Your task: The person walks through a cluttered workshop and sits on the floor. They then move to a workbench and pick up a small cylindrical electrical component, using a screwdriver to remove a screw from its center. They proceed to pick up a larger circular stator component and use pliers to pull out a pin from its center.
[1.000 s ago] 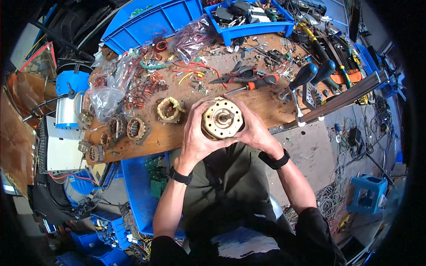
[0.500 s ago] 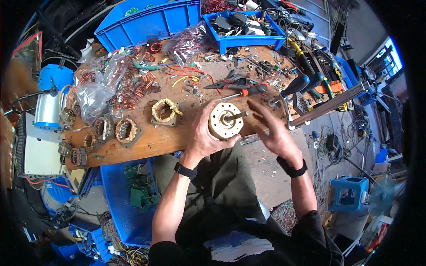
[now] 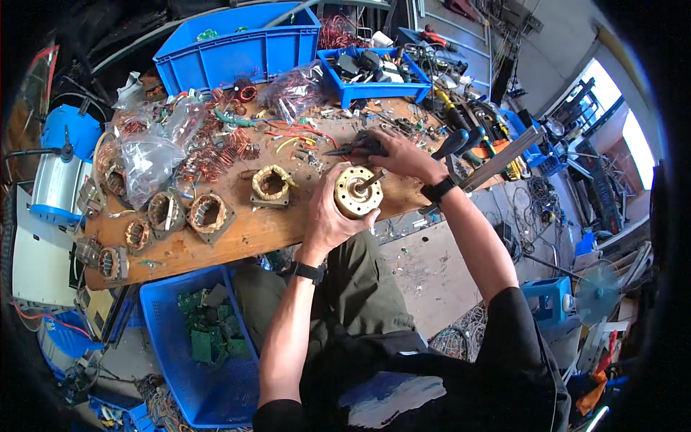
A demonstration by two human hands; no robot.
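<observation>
My left hand [image 3: 327, 223] is wrapped round a gold-coloured round motor part [image 3: 348, 203], held above the bench's front edge. Its flat face, ringed with small holes, points up, and a metal shaft [image 3: 371, 181] sticks out of the centre at a tilt. Farther back, my right hand [image 3: 404, 155] reaches over the bench with its fingers closed on a pair of dark pliers [image 3: 344, 150]. Their pointed jaws show to the left of the fingers, while the hand hides most of the handles.
Several stator cores with copper windings [image 3: 209, 214] stand along the bench's left front. Plastic bags [image 3: 147, 162] and copper coils lie behind them. Blue crates [image 3: 237, 61] line the back. A blue basket [image 3: 194, 381] with green circuit boards sits below; long-handled tools [image 3: 452, 144] stand at right.
My right hand has moved from beside the motor part, forward and left, onto the pliers. My left hand still holds the motor part. The whole view has shifted and turned slightly.
</observation>
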